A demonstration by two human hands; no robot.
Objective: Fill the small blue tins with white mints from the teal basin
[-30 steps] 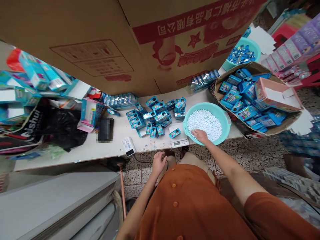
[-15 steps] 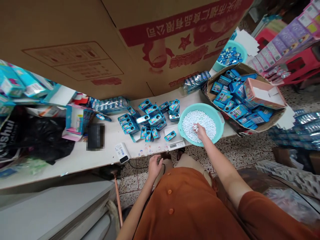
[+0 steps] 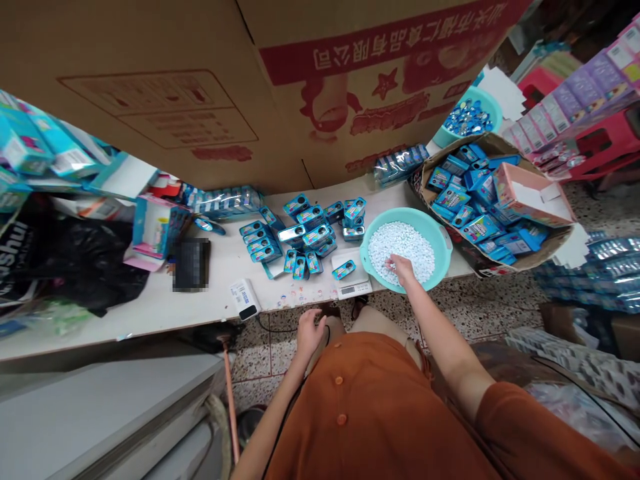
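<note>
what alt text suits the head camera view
A right hand reaches into small white pellets in a round turquoise plastic basin; beside it, a small blue container lies on a white digital scale. The left hand hangs open.

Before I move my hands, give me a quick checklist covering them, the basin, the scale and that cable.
1. Left hand free: ok, nothing in it, in front of the table edge.
2. Right hand at the basin: ok, fingers over the white pellets.
3. Pellets between the right fingers: cannot tell, too small and blurred.
4. Small blue case on the scale: ok, one lies on it.
5. Scale reading: cannot tell, digits too small.
6. Cable well away from the left hand: not ok, it runs past the table edge close by.
</note>
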